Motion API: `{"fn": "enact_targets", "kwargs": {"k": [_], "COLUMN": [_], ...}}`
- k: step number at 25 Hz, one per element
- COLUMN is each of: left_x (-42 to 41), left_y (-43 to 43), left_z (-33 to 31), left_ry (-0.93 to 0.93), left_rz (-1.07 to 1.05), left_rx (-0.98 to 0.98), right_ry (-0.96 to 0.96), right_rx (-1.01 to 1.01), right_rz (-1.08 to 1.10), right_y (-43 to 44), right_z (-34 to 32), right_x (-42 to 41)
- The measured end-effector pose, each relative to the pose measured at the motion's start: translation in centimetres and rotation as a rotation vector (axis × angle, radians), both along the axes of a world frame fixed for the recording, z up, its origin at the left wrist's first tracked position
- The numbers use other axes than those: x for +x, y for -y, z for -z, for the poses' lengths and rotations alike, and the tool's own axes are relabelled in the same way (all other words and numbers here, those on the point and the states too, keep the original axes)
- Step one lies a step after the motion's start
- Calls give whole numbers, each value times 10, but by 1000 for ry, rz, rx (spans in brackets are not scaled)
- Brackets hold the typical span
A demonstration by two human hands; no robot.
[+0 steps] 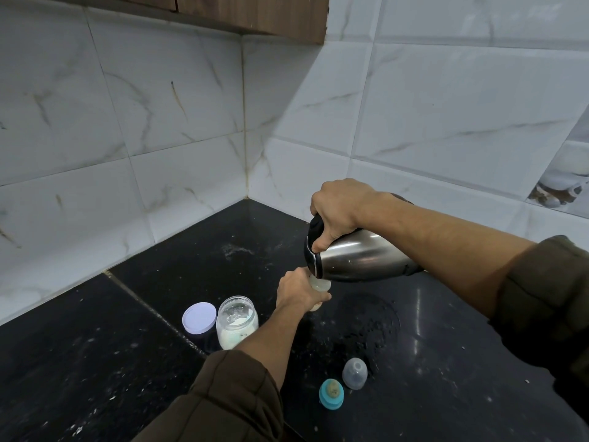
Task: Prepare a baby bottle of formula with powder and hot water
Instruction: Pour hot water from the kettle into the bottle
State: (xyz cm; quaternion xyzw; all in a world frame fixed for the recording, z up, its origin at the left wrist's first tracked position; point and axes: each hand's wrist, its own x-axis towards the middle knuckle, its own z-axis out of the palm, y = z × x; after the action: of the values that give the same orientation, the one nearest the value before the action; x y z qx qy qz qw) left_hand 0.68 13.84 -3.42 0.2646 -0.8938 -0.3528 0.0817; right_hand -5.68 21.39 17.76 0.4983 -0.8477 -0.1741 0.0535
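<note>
Black counter [446, 330] | left hand [298, 290] grips bottle [320, 284] | kettle [360, 260] tilted just above

Black countertop [95, 362], white marbled tiles [159, 106], wooden cabinet [255, 11].

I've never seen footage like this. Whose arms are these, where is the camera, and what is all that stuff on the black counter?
There is no machine here: these are a person's two bare hands. The single picture comes from a wide-angle camera worn on the person's head, looking forward and down, which is why the arms reach in from the bottom and right edges. The right hand grips the black handle of a steel flask, tipped so its spout meets the mouth of a baby bottle. The left hand holds that bottle upright. Whether water is flowing cannot be seen. On the black counter stand an open jar of white powder and, beside it, a pale purple lid. Nearer the camera are a teal teat ring and a clear cap.
</note>
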Motion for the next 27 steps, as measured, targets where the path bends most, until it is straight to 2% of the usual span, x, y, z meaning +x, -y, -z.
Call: {"fn": "enact_targets", "kwargs": {"k": [27], "left_x": [0], "left_y": [0], "left_z": [1], "left_ry": [-31], "left_rz": [-47], "left_rx": [26], "right_ry": [-37], "right_rx": [30], "right_rz": [-28], "right_y": [7], "right_z": [-2], "right_x": [7]}}
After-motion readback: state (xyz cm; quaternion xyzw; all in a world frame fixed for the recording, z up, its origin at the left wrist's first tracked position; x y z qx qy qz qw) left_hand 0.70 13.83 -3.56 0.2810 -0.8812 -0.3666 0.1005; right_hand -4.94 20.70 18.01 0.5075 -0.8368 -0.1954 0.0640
